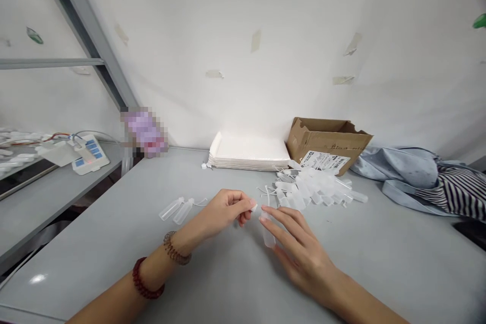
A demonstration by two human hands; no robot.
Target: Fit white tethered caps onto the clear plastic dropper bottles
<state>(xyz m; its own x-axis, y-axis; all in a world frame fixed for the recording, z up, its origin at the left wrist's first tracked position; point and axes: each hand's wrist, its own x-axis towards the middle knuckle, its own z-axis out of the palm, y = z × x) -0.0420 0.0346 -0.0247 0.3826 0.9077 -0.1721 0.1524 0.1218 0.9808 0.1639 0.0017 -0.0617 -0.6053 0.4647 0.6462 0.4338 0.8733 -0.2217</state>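
Note:
My left hand (pixel 233 207) is closed in a pinch, with a small white piece (pixel 254 208) showing at the fingertips. Just to its right, a translucent plastic tube (pixel 269 238) with a thin string or strap at its top is held by my right hand (pixel 294 240). Two fingertips of that hand lie across the tube's upper part, and the thumb is by its lower end. Two similar tubes (pixel 184 211) lie on the table left of my left hand. Beyond my right hand is a heap of such tubes (pixel 313 187), some with thin white strings.
A stack of white padded envelopes (pixel 248 151) lies against the wall, beside an open cardboard box (pixel 328 142). Blue and striped cloth (pixel 413 177) lies at the right. On the left, a lower shelf holds a white device with blue labels (pixel 91 156). A small white bit (pixel 204 165) sits near the envelopes.

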